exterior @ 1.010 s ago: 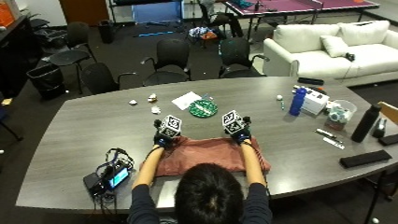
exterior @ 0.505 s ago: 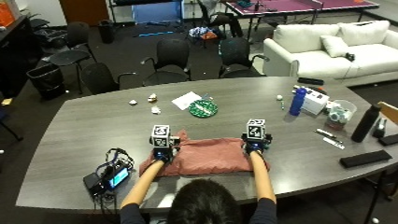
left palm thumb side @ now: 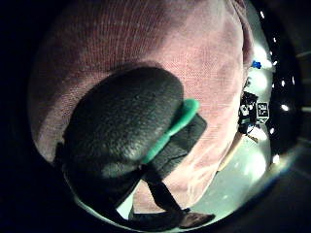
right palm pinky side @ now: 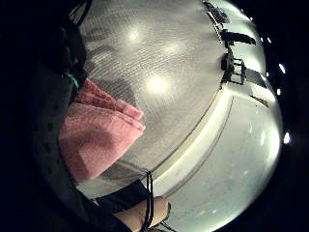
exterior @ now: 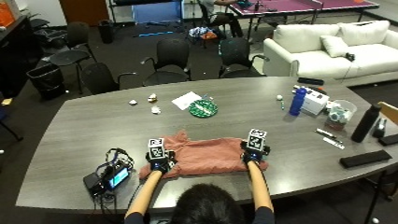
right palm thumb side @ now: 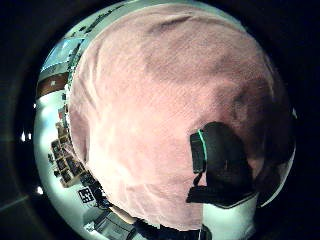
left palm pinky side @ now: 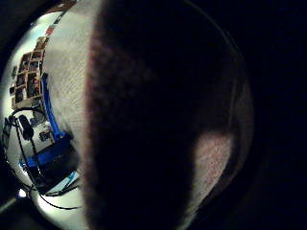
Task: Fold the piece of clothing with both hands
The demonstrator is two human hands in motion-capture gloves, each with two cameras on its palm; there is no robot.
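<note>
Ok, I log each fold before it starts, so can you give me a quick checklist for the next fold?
1. Pink garment lies flat on the grey table: ok.
2. Left hand on the garment's left end: ok.
3. Right hand on its right end: ok.
4. Fingers pinching cloth: cannot tell.
5. Far-left corner bunched: not ok.
6. Black device apart from the cloth: ok.

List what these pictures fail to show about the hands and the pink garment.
- Left hand fingers: in the outside view the marker on the glove covers them; the left little finger side palm view is mostly dark.
- Right hand fingers: the same in the outside view; its palm views show only part of the glove over the pink garment.
- Garment's near edge: hidden behind the person's head.
- Garment type: too bunched to tell.
</note>
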